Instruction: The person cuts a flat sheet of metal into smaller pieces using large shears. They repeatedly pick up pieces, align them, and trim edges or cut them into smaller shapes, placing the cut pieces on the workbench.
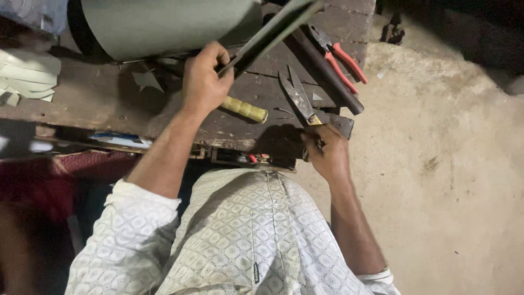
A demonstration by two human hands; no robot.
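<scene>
Shears [299, 97] with long dark blades were held by the right hand [326, 154] at the near right edge of the dark wooden table [98, 98], the grip closed around the handles, which were largely hidden under the fingers. The blades were seen slightly parted. Their long axis ran from the hand, near and right, toward the far left, with the tips pointed away from the body and toward the middle of the table.

A flat grey-green sheet [273, 33] was held edge-on by the left hand [204, 82], the grip pinched tight on its near end, so that it rose slanting to the far right above the table. A yellow-handled tool [244, 109] lay just under that hand. A large grey-green roll [169, 24] stood at the far side, red-handled pliers [338, 57] lay at the far right beside a dark bar [327, 74], and pale offcuts [27, 76] were piled at the far left.

The step in hand was judged to be the bringing together of shears and sheet for a cut, not yet begun, since blades and sheet were well apart. A lifting and turning of the blades toward the sheet's edge would be called for.
</scene>
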